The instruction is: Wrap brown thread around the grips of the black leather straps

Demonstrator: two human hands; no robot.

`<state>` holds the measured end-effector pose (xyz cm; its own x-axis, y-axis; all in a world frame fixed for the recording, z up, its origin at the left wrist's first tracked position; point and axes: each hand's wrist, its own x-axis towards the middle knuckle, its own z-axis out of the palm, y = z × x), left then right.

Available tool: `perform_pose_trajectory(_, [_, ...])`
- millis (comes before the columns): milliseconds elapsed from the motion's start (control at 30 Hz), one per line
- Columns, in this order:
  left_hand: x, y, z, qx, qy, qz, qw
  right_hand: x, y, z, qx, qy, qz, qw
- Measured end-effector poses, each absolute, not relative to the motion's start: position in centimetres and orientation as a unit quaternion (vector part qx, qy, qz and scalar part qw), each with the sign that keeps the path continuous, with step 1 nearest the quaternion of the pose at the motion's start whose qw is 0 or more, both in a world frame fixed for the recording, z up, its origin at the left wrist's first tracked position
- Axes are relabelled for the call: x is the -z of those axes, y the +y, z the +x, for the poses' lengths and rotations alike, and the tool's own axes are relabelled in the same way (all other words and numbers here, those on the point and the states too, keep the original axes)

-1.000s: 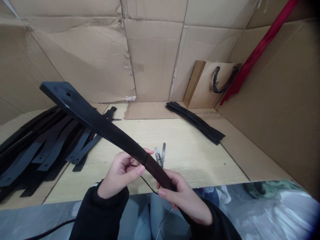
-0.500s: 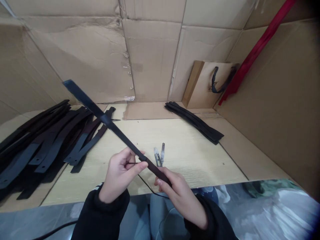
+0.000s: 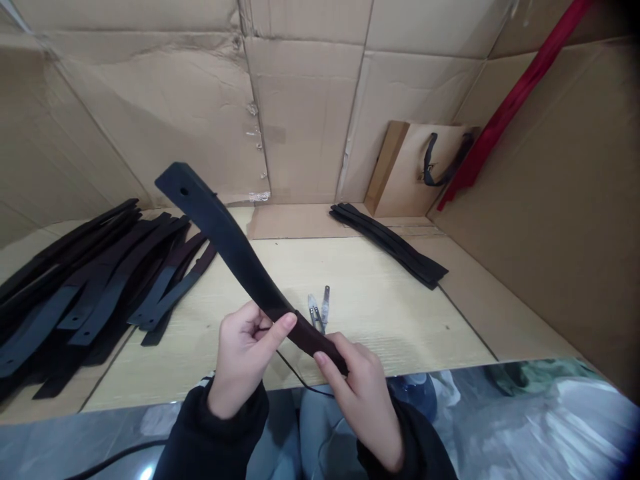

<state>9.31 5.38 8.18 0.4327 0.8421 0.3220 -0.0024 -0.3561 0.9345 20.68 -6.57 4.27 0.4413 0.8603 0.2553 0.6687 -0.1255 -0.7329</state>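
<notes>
A long dark curved strip [image 3: 235, 257] with a hole near its far end slants up and to the left, held above the table. My left hand [image 3: 247, 353] is closed on its middle, thumb on top. Around the strip's near end, my right hand [image 3: 357, 383] is closed with the thumb pressed on the surface. A thin black cord [image 3: 295, 371] hangs between the two hands; where it starts is hidden. Just beyond the hands lie small thread snips [image 3: 315, 313] and a narrow metal piece [image 3: 326, 305] on the table.
Many similar dark strips [image 3: 100, 293] are heaped on the left of the table [image 3: 280, 267]. A smaller black stack [image 3: 390, 247] lies at the back right. Behind it stands a paper bag [image 3: 415, 167] against cardboard walls [image 3: 310, 120]. A red strip [image 3: 510, 100] hangs at right.
The strip has turned from edge-on to showing its broad face and hole, its far end shifting right. Both hands keep hold of it in nearly the same places.
</notes>
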Motion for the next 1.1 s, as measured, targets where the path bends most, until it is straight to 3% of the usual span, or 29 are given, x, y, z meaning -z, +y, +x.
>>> perform_pose_trajectory(400, [-7.8,4.8,8.6,-0.486,0.29,0.719,0.403,-5.4,-7.6,20.1,0.189,-0.544,-0.725,0.379])
perform_pose_trajectory(833, [-6.6,4.2,8.6,-0.543,0.214,0.726,0.363,-5.4,-7.8,20.1,0.174,-0.547,-0.724,0.382])
perform_pose_trajectory(1100, [-6.9,3.8,8.9,-0.525,0.295,0.706,0.373,-5.6,-7.8,20.1,0.148,-0.547,-0.735,0.372])
